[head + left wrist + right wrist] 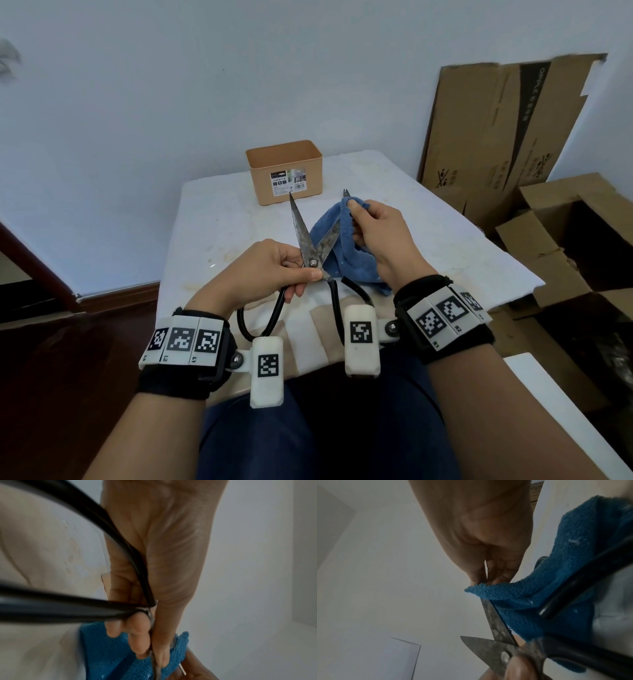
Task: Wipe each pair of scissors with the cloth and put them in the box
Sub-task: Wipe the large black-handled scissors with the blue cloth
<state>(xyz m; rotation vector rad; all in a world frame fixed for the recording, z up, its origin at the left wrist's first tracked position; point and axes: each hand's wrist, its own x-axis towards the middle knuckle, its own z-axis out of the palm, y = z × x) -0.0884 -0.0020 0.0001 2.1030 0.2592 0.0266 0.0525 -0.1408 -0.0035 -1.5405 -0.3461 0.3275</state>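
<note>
Scissors [310, 240] of rusty grey steel with looped black handles are held open in a V just in front of the tan plastic open-topped box [284, 173], which stands at the far side of the white padded table [219, 219]. The left hand [260, 270] pinches them at the pivot screw, thumb on top and fingers curled beneath. The right hand [376, 236], on the near right side of the box, clasps the blue terry cloth [346, 253] folded over the right-hand blade, whose tip pokes out just past the fingertips; the left-hand blade stands bare, its point reaching toward the box front. From the right wrist view the cloth wraps the blade near its outer end, while the mottled metal closer to the pivot is uncovered. Risks as I judge them: the exposed edge could slice the cloth or the pinching fingers if the wipe runs along the cutting side; the pivot pinch is a slim hold, so a hard pull could twist the scissors or snap the blades together; the bare point could nudge the light box away
</note>
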